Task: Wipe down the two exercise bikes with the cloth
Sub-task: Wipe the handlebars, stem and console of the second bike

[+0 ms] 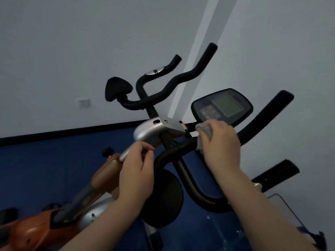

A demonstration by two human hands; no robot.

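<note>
Grey crumpled cloth point(204, 132) is clamped in your right hand point(220, 142) on the near bike's black foam handlebar point(178, 148); left hand point(136, 171) fingers curl round its silver bar point(125, 154). Handlebar wipe underway; next, probably slide along the grip.

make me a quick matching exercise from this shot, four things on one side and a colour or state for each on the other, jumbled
Things:
1. cloth
2. console screen
3. left hand
4. floor

Descriptions:
A. blue
B. grips a silver bar end
C. grey, bunched in the right hand on a black handlebar
D. blank, set in a dark panel

Pairs: 1-C, 2-D, 3-B, 4-A
</note>
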